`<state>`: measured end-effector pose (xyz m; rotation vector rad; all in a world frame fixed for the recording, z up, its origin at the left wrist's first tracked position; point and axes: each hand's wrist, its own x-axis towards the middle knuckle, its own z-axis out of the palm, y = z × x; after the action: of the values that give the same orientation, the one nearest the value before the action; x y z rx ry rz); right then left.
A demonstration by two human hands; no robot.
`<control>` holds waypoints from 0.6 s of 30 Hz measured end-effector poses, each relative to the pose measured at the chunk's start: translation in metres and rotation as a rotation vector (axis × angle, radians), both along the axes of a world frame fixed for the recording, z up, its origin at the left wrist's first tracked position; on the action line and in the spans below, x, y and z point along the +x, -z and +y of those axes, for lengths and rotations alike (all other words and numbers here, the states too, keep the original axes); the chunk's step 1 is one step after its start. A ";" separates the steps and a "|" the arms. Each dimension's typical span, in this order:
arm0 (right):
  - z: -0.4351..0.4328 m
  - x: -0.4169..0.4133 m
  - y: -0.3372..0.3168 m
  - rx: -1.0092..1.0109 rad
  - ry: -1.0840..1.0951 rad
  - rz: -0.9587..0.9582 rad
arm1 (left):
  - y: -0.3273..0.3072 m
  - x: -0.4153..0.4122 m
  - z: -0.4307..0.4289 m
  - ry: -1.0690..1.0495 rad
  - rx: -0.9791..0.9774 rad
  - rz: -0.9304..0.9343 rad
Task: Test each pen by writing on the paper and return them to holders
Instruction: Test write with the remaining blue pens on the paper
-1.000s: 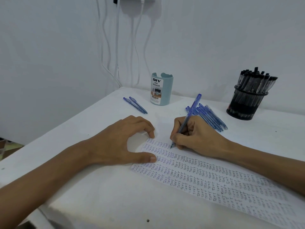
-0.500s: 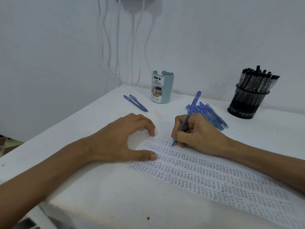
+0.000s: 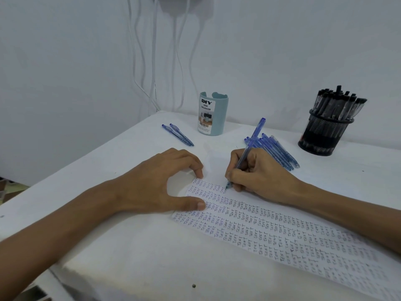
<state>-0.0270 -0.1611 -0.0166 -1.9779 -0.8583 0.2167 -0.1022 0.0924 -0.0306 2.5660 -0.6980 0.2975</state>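
My right hand [image 3: 258, 174] grips a blue pen [image 3: 252, 141] with its tip touching the paper [image 3: 271, 233], a long white sheet filled with rows of the word "TEST". My left hand [image 3: 160, 183] rests on the sheet's left end, thumb and fingertips spread and pressing it flat. Behind my right hand lies a pile of blue pens [image 3: 275, 151]. Two more blue pens [image 3: 178, 134] lie to the left of a light-blue desk organizer cup [image 3: 212, 114]. A black mesh holder [image 3: 325, 133] at the back right is full of black pens.
The white table [image 3: 108, 161] ends close on the left and at the front. White cables [image 3: 152, 61] hang down the wall behind the blue cup. A small dark spot [image 3: 193, 285] marks the front of the table.
The pen tip has shifted slightly along the top row of writing. My left hand stays put on the paper. The camera view has tilted a little.
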 end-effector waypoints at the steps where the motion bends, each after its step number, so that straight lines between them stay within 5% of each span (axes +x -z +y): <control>1: 0.000 0.000 0.000 0.006 0.004 0.000 | 0.000 0.000 0.000 0.000 0.001 -0.001; 9: 0.002 -0.001 -0.001 -0.020 0.044 -0.020 | 0.000 0.000 0.000 -0.002 0.007 -0.002; 15: 0.007 0.005 -0.010 0.276 0.188 0.422 | 0.000 0.000 0.001 0.006 -0.016 0.001; 18: 0.004 0.011 -0.014 0.285 0.178 0.406 | 0.001 0.000 0.003 0.013 -0.038 0.002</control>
<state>-0.0164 -0.1576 -0.0023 -1.6529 -0.4225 0.3562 -0.1021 0.0950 -0.0319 2.5247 -0.7017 0.3005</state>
